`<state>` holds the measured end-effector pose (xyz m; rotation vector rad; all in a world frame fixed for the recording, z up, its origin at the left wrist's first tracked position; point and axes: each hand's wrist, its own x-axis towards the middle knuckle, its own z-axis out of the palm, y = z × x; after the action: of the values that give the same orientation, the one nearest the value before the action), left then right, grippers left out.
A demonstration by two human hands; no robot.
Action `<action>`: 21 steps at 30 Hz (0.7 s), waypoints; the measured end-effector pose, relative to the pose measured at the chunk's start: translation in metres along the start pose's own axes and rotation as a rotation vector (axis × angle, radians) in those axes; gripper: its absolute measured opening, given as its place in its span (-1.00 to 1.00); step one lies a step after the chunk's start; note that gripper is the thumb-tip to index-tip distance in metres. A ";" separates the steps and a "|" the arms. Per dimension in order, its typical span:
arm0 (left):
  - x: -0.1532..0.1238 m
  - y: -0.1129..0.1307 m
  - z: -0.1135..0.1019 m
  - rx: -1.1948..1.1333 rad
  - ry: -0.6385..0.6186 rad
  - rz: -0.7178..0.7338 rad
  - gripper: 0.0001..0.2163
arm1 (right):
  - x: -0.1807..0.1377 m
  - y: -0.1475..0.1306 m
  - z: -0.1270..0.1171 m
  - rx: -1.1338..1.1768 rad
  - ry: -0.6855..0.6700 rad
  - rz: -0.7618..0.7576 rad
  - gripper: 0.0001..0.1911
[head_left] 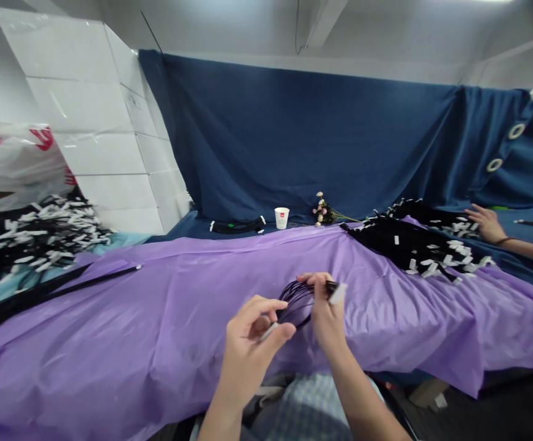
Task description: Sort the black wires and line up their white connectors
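A looped bundle of thin black cords [296, 298] is held up over the purple cover, between my two hands. My right hand [327, 312] grips the bundle's right end, where a white end piece [338, 294] sticks out past the fingers. On the other side, my left hand [250, 331] has its fingers curled around the left end, thumb and forefinger at the cords. Another white end piece [270, 331] shows beside the left thumb. The cords bow upward in an arc from hand to hand.
The purple cover [202, 318] spreads across the table. Black strips with white ends lie in a left pile [41, 233] and a right pile [413, 245]. A paper cup [281, 218], flowers [324, 211] and a black strap [236, 226] stand behind. Another person's hand [485, 223] touches the far-right strips.
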<state>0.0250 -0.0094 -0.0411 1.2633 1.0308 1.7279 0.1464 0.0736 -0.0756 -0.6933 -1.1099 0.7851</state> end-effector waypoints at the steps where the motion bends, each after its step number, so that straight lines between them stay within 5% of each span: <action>1: 0.000 -0.001 0.000 0.035 0.020 0.040 -0.79 | 0.004 -0.003 -0.001 0.056 0.050 0.009 -0.60; 8: 0.016 -0.020 0.010 0.300 -0.013 0.129 -0.88 | 0.018 -0.048 -0.027 0.786 0.133 0.202 -0.34; 15: 0.021 -0.020 0.019 0.265 -0.508 -0.145 -0.67 | 0.026 -0.081 -0.072 0.858 -0.242 0.335 -0.36; 21: 0.028 -0.024 0.041 0.252 -0.448 -0.191 -0.59 | 0.017 -0.063 -0.042 0.841 0.094 0.314 -0.49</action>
<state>0.0608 0.0329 -0.0451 1.5634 1.0753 1.1253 0.2029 0.0486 -0.0282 -0.1782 -0.4972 1.3556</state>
